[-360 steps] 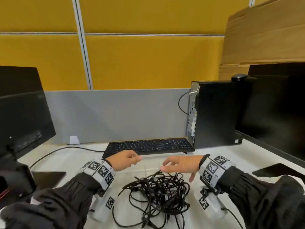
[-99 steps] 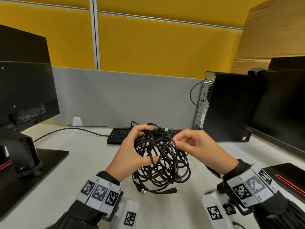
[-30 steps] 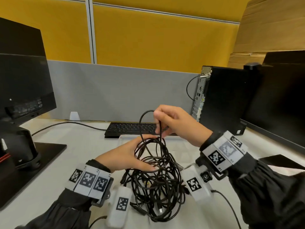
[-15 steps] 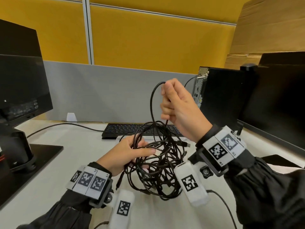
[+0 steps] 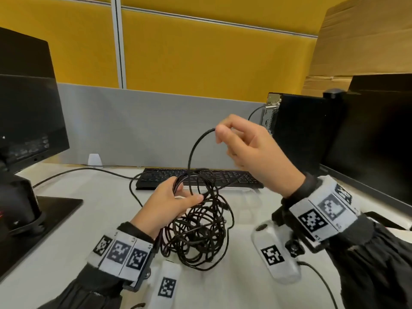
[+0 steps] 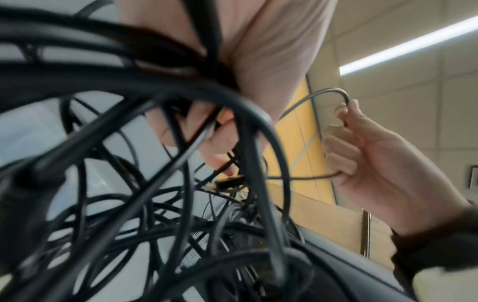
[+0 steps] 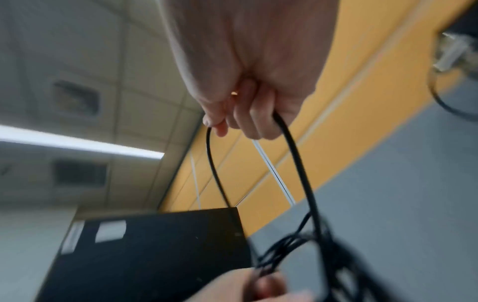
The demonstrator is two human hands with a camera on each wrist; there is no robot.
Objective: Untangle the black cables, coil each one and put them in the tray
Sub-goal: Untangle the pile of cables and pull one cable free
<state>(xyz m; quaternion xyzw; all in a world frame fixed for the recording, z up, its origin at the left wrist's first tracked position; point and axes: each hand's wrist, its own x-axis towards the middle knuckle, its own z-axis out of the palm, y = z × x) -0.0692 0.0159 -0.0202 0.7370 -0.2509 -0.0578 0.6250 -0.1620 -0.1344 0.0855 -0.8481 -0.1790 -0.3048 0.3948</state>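
Note:
A tangle of black cables (image 5: 198, 226) hangs just above the white desk. My left hand (image 5: 187, 192) grips several strands at the top of the tangle, thumb over them. My right hand (image 5: 220, 132) is raised above and to the right, pinching a single loop of cable (image 5: 191, 152) pulled out of the bundle. In the left wrist view the cables (image 6: 181, 204) fill the frame, with the right hand (image 6: 344, 114) beyond them. The right wrist view shows the loop (image 7: 297, 163) running from my fingers (image 7: 245, 122) down to the bundle. A clear tray's rim (image 5: 247, 190) shows before the keyboard.
A black keyboard (image 5: 223, 175) lies behind the tangle, with its lead (image 5: 89, 170) running left. A monitor on a stand (image 5: 26, 130) is at the left. A PC tower (image 5: 298, 134) and another monitor (image 5: 379, 134) stand at the right. A grey partition closes the back.
My right hand has drawn one cable loop up and away from the tangle. My left hand has shifted from under the bundle to gripping its top strands.

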